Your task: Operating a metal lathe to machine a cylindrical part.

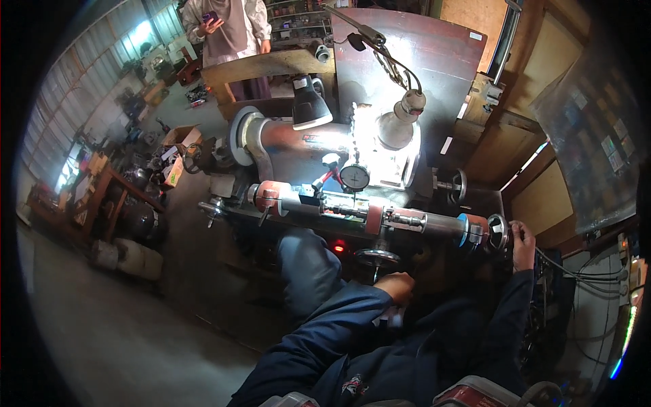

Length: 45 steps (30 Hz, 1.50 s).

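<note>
My right hand (523, 244) grips the rim of a metal handwheel (497, 232) at the right end of a long steel bar (447, 225) with red clamp blocks (270, 194). My left hand (397, 286) is closed just below a smaller front handwheel (377, 255); what it holds is hidden. A round dial gauge (354, 176) on a red-jointed stand touches or hovers just above a shiny shaft-like piece (405, 218) mounted along the bar; I cannot tell which. A work lamp (400, 122) lights the machine. A small red light (338, 248) glows beneath the bar.
A person (230, 34) stands behind a wooden board (268, 68), holding a phone. A black lamp (308, 102) sits over the machine. Boxes (180, 136) and parts crowd the left; a gas cylinder (125, 259) lies low left. Cables (583, 278) hang at the right.
</note>
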Each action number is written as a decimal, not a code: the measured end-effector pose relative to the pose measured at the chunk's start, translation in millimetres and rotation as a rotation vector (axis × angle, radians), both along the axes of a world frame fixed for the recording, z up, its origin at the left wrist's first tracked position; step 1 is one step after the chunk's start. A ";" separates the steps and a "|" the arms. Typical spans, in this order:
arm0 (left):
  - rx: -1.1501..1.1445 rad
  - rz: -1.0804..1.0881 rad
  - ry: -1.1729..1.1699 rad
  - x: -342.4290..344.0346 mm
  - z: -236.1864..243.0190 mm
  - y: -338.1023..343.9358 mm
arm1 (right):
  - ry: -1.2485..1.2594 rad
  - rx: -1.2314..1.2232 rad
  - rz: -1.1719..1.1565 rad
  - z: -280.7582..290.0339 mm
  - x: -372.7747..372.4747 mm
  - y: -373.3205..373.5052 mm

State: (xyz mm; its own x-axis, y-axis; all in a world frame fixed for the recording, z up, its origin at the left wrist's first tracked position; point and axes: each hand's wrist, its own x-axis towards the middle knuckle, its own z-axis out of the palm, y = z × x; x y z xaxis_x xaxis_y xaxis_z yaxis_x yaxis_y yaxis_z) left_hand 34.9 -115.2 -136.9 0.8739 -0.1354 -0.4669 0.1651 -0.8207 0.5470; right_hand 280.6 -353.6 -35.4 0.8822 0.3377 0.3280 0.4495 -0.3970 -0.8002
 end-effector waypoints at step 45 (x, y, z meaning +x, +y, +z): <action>0.038 0.015 0.051 3.2 5.3 0.6 | 0.341 -0.082 0.079 -72.2 -6.3 -33.0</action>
State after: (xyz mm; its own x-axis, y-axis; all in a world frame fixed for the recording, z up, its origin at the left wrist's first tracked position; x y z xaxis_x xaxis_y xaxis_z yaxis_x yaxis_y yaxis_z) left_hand 38.1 -114.6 -131.6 0.8508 -0.1032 -0.5152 0.2046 -0.8381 0.5057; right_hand 274.3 -386.6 -107.7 0.9065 0.4222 -0.0115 0.1942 -0.4409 -0.8763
